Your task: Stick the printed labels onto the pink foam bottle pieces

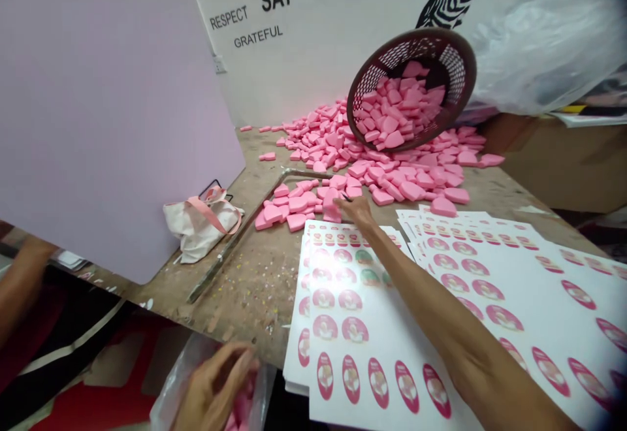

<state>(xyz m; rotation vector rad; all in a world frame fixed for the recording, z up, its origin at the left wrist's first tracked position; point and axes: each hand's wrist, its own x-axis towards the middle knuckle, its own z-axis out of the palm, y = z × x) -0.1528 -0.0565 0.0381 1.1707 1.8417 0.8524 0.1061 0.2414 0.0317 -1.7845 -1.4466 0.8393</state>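
My right hand (pixel 358 211) reaches across the table with fingers closed at the edge of a pink bottle-shaped piece (pixel 332 205), tilted up among several like it. A small dark tip shows by those fingers; I cannot make out what it is. Low in front, my left hand (pixel 215 385) is curled over a clear plastic bag (pixel 164 399) at the table's edge. Pink pieces (pixel 240 411) show inside the bag, partly under the fingers. Whatever the left fingers grip is hidden. Under my right forearm lies a stack of sticker sheets (pixel 333 346) with pink oval labels.
A brown basket (pixel 467 68) lies tipped on a big heap of pink pieces (pixel 318 134). More sticker sheets (pixel 533 300) spread at right. A metal strip frame (pixel 220 255), a cloth bag (pixel 196 228), and a lilac panel (pixel 112 111) stand left. Another person's arm (pixel 22 281) shows at far left.
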